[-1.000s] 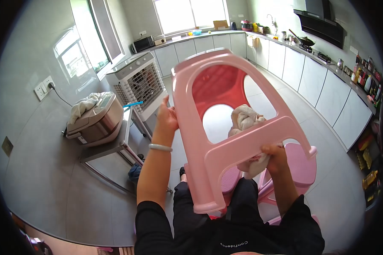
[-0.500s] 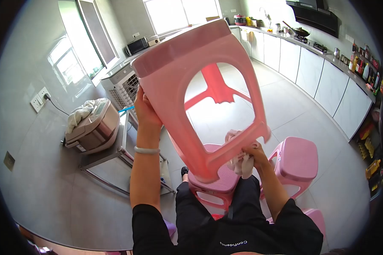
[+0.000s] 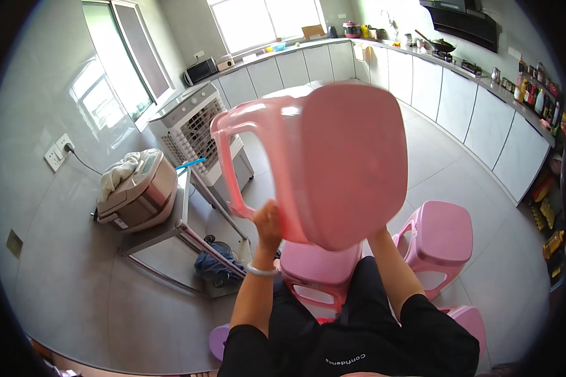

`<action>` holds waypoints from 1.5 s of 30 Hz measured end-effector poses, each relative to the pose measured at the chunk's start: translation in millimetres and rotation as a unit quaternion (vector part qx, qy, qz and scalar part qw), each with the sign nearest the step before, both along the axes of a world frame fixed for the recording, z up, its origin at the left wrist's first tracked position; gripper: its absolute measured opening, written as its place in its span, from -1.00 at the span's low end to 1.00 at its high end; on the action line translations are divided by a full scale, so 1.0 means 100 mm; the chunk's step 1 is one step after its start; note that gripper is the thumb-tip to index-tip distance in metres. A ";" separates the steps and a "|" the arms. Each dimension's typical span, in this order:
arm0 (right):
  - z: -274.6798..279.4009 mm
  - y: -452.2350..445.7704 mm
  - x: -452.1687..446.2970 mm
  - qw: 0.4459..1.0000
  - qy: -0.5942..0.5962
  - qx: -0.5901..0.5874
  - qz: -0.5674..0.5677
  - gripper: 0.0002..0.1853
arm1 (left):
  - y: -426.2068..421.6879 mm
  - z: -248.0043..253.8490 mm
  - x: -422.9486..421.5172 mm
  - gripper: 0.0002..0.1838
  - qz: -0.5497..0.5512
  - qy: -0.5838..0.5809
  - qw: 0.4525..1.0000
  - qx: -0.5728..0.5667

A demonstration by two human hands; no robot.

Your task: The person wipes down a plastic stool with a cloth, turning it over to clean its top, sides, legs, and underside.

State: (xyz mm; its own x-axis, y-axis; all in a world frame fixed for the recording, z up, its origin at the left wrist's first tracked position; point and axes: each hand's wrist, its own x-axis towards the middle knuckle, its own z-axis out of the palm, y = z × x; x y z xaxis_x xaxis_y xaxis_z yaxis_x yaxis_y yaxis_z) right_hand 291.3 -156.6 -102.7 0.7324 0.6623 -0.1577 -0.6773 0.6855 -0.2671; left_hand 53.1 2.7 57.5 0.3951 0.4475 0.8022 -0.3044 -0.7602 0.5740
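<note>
A pink plastic stool (image 3: pixel 355 166) is held up in the air before me, tipped so its seat faces me and its legs point away to the left. My left hand (image 3: pixel 268 225) is closed on the stool's lower left edge. Only the wrist side of my right hand (image 3: pixel 378 237) shows at the seat's lower right; its fingers are hidden behind the stool. The cloth that was in that hand is out of sight. Below, between my legs, stands another pink stool (image 3: pixel 321 267).
Further pink stools (image 3: pixel 445 232) stand to my right. On the left, a rice cooker (image 3: pixel 138 191) with a cloth (image 3: pixel 119 171) on it sits on a metal rack (image 3: pixel 157 235). An air cooler (image 3: pixel 195 129) stands behind it. A kitchen counter (image 3: pixel 446 63) runs along the far walls.
The stool has been turned from its open side to its seat side and lowered. My left hand has moved down and right. My right hand's fingers and the cloth have gone behind the stool.
</note>
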 end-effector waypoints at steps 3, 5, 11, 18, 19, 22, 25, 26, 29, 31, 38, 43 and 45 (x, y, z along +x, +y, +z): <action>-0.19 -0.10 0.00 0.999 -0.011 0.030 0.014 -0.77 | -0.22 -0.07 -0.07 -0.45 -0.070 0.015 0.994 0.078; -0.35 -0.17 -0.11 0.998 -0.013 0.044 0.032 -0.76 | -0.21 -0.14 -0.07 -0.43 -0.076 0.012 0.992 0.098; -0.80 -0.26 -0.28 0.994 -0.011 0.087 0.060 -0.75 | -0.44 -0.25 -0.09 -0.37 -0.081 0.024 0.903 -0.421; -1.11 -0.64 -0.05 0.998 -0.035 0.040 -0.016 -0.73 | -0.08 -0.87 -0.24 -0.41 -0.155 -0.092 0.820 -0.543; -1.26 -0.74 0.15 0.999 -0.038 0.008 -0.035 -0.71 | -0.10 -0.87 -0.24 -0.41 -0.142 -0.097 0.825 -0.539; -0.91 -1.02 0.38 0.988 -0.061 -0.092 -0.108 -0.61 | -0.26 -0.85 -0.22 -0.43 -0.107 -0.110 0.835 -0.529; 0.15 -1.06 0.00 0.913 -0.255 -0.166 -0.273 -0.61 | -0.37 -0.90 -0.19 -0.46 -0.089 -0.118 0.835 -0.530; 0.38 -1.09 -0.11 0.897 -0.270 -0.187 -0.296 -0.60 | -0.40 -0.93 -0.17 -0.47 -0.089 -0.125 0.836 -0.527; 0.87 -1.16 -0.45 0.865 -0.298 -0.250 -0.316 -0.57 | -0.38 -1.30 -0.18 -0.50 -0.104 -0.120 0.837 -0.524; 0.83 -1.02 -0.58 0.820 -0.352 -0.268 -0.363 -0.57 | -0.50 -1.33 -0.15 -0.51 -0.101 -0.118 0.830 -0.536; 0.73 -0.75 -1.75 0.638 -0.598 -0.363 -0.323 -0.34 | -0.76 -1.47 -0.01 -0.41 -0.103 -0.070 0.833 -0.539; -0.09 -0.55 -2.09 0.723 -0.556 -0.333 -0.238 -0.35 | -0.55 -1.45 -0.10 -0.36 -0.155 -0.147 0.779 -0.589; -0.33 -0.52 -2.05 0.740 -0.537 -0.331 -0.234 -0.36 | -0.39 -1.57 -0.19 -0.32 -0.182 -0.143 0.783 -0.577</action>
State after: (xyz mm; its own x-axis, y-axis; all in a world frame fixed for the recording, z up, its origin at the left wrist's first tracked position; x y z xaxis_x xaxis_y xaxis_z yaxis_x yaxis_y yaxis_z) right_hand 86.1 -208.5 -135.8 0.7951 0.3344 0.5059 0.4400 0.2559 -0.8607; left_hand 34.0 -36.6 -99.7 0.5427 0.8396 0.0258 -0.6223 0.3812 0.6837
